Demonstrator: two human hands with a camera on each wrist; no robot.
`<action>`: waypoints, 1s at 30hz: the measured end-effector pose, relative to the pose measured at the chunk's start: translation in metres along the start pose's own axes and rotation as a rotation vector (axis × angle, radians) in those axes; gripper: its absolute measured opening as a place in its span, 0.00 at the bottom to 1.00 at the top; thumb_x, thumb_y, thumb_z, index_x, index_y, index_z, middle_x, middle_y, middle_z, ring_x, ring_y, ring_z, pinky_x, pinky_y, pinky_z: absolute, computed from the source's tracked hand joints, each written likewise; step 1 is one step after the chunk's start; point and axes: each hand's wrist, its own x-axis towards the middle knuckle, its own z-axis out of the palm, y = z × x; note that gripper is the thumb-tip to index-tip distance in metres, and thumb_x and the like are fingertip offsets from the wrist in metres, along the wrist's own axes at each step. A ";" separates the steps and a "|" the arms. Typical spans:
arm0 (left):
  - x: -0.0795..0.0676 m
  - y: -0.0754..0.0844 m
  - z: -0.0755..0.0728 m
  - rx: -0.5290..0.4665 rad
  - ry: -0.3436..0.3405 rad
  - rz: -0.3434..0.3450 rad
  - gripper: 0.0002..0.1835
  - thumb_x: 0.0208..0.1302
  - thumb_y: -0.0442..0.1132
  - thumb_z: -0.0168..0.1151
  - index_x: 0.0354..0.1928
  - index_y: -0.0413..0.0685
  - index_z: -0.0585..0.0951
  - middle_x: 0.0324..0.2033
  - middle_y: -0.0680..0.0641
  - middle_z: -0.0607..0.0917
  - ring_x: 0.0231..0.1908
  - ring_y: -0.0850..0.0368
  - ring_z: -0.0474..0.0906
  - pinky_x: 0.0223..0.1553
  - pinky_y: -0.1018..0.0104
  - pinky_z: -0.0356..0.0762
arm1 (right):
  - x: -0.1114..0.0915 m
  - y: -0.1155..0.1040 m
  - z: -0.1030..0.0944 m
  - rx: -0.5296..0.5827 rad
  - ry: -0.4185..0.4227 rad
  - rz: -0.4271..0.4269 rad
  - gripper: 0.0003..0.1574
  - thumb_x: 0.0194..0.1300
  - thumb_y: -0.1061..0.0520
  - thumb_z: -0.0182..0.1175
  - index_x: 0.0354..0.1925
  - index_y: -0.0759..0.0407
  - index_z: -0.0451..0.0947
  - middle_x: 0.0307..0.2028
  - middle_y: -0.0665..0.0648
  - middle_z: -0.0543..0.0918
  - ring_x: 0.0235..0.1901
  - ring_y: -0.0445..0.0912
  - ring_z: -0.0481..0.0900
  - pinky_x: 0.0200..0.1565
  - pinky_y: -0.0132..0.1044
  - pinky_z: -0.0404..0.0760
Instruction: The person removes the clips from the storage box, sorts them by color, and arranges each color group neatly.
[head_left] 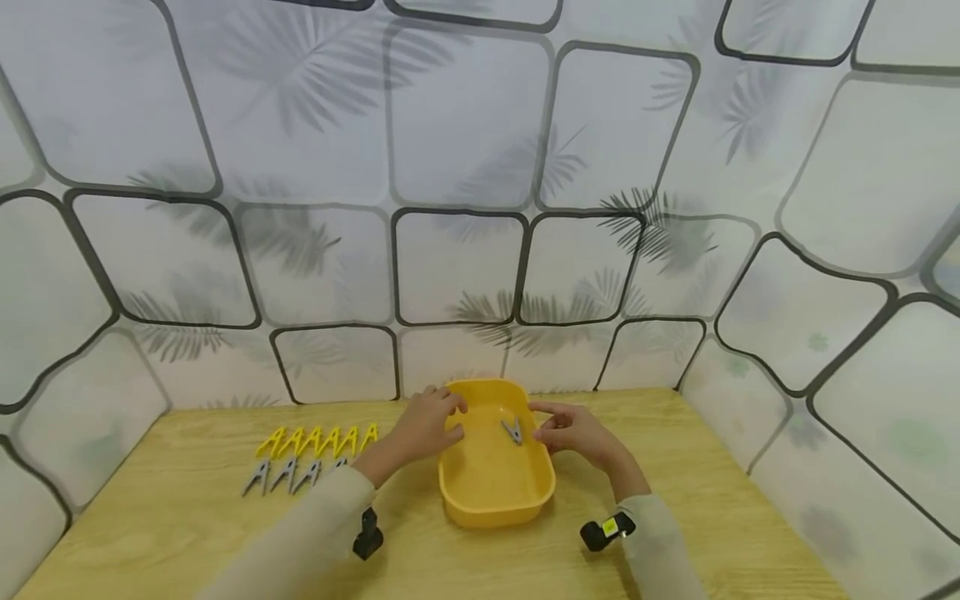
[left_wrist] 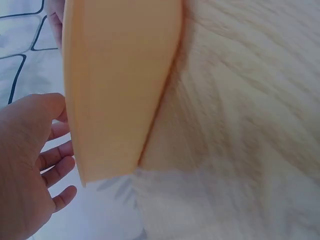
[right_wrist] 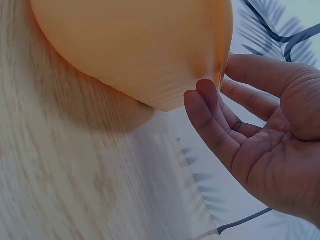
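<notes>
A yellow plastic basket [head_left: 497, 518] stands on the table between both hands, with a grey clothespin [head_left: 513, 430] lying inside. My left hand [head_left: 429, 421] reaches over its left rim, fingers loosely bent and apart; in the left wrist view these fingers [left_wrist: 59, 170] hold nothing and lie along the inner side of the rim. At the right rim, my right hand [head_left: 577, 433] holds the edge lightly. The right wrist view has its thumb [right_wrist: 250, 70] at the rim and curled fingertips [right_wrist: 197, 102] outside the wall.
Left of the basket lie a row of several yellow clothespins [head_left: 317, 440] and, nearer, a row of several grey clothespins [head_left: 285, 475], partly hidden by the left forearm. The wooden table [head_left: 180, 500] meets a patterned curtain [head_left: 465, 267] behind and at the sides.
</notes>
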 end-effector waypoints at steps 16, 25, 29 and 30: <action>0.049 0.023 0.015 0.050 -0.304 -0.015 0.12 0.69 0.39 0.65 0.52 0.48 0.83 0.52 0.42 0.83 0.56 0.40 0.75 0.59 0.35 0.71 | -0.003 0.002 0.000 -0.005 0.017 0.015 0.40 0.70 0.56 0.64 0.75 0.65 0.62 0.42 0.64 0.87 0.35 0.45 0.86 0.46 0.51 0.87; 0.060 0.029 0.028 0.148 -0.384 -0.011 0.13 0.69 0.40 0.65 0.54 0.52 0.82 0.52 0.46 0.83 0.58 0.44 0.74 0.62 0.43 0.71 | -0.002 0.003 0.000 -0.008 0.023 0.030 0.40 0.70 0.55 0.65 0.75 0.63 0.64 0.43 0.64 0.86 0.35 0.44 0.86 0.46 0.50 0.87; 0.062 0.027 0.033 0.206 -0.393 0.008 0.14 0.71 0.42 0.64 0.57 0.54 0.82 0.53 0.46 0.81 0.60 0.44 0.72 0.64 0.42 0.69 | -0.001 0.001 0.000 -0.006 0.025 0.024 0.40 0.70 0.55 0.65 0.74 0.63 0.64 0.42 0.61 0.87 0.35 0.44 0.86 0.46 0.49 0.87; 0.062 0.027 0.035 0.222 -0.390 0.014 0.14 0.71 0.43 0.64 0.57 0.55 0.81 0.54 0.46 0.81 0.61 0.44 0.71 0.64 0.42 0.69 | -0.001 0.001 0.000 -0.005 0.025 0.022 0.40 0.70 0.55 0.65 0.74 0.63 0.64 0.42 0.61 0.87 0.35 0.44 0.86 0.46 0.49 0.87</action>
